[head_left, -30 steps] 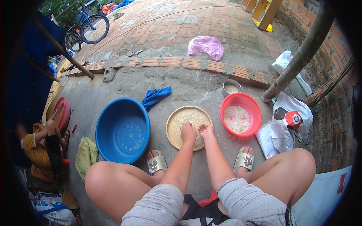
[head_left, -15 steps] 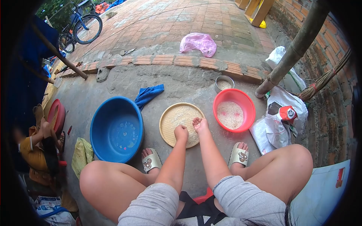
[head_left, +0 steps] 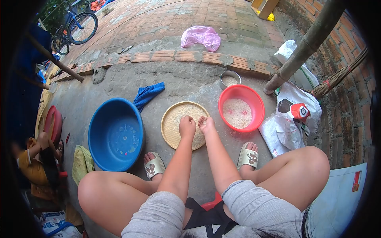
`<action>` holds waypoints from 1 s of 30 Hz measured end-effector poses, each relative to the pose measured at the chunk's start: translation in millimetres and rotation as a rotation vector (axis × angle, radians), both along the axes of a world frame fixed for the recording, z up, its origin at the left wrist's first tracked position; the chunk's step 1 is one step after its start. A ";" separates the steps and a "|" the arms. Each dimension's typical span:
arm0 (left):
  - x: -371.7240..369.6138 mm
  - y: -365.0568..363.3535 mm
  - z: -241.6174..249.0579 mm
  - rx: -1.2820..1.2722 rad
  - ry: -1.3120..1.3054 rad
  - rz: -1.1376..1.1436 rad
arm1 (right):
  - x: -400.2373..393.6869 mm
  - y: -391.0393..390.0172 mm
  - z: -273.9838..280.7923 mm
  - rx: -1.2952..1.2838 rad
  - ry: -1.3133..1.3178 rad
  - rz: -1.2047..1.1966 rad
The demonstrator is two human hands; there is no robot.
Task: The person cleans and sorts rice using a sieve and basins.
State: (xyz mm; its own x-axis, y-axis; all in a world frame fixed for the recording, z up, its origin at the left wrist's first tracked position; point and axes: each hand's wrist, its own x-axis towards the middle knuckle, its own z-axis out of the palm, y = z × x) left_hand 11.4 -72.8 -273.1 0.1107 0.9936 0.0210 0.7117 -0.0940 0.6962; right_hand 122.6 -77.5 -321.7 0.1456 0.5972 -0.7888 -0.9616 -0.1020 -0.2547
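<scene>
The left hand (head_left: 187, 127) is curled nearly closed above the woven tray (head_left: 166, 129) of grain (head_left: 178, 115), and the right hand (head_left: 206, 124) is half open, palm up, by its right rim, though what either holds I cannot tell, with the tray between the blue basin (head_left: 116, 135) and the red basin (head_left: 241, 108).

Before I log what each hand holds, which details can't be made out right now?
All in the head view:
- Left hand: anything inside is hidden by its curled fingers.
- Right hand: any grains in it are too small to tell.
- Woven tray: partly covered by both hands.
- Co-worker: face blurred, body dim near the left edge.
</scene>
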 end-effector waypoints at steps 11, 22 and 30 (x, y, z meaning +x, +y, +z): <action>-28.3 -30.3 -44.2 -0.110 0.104 -0.091 | -5.8 2.6 -1.0 -0.056 -0.093 0.034; 8.9 6.2 -3.6 -0.193 -0.267 -0.208 | -7.6 13.3 -32.0 0.083 -0.079 0.145; -31.3 -51.6 -43.5 0.080 0.142 -0.173 | -6.2 4.0 -9.2 -0.011 -0.101 0.117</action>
State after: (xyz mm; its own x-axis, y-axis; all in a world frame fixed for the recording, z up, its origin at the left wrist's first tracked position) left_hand -19.9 -124.3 -316.6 0.2863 0.9556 0.0706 0.7705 -0.2733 0.5759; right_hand 116.4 -73.5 -330.8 0.1543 0.6058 -0.7805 -0.9125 -0.2155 -0.3476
